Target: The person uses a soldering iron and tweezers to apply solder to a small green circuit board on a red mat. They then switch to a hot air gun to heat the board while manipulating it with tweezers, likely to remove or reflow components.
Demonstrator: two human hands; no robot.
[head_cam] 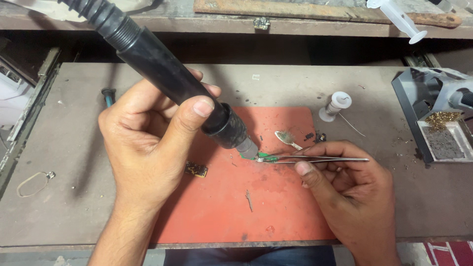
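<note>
My left hand (148, 143) grips a thick black hot-air tool handle (162, 69), whose metal nozzle (246, 147) points down at a small green circuit board (266, 156) on the red mat (236, 207). My right hand (345, 182) pinches metal tweezers (320, 159), their tips touching the green board right beside the nozzle. The tool's ribbed cable runs off the top left.
A small dark board piece (196, 170) lies on the mat's left side. A solder spool (337, 104), a metal scrap (287, 139), an iron stand with brass wool (441, 123), a syringe (399, 19), a screwdriver (107, 94) and a rubber band (30, 184) sit around the grey bench.
</note>
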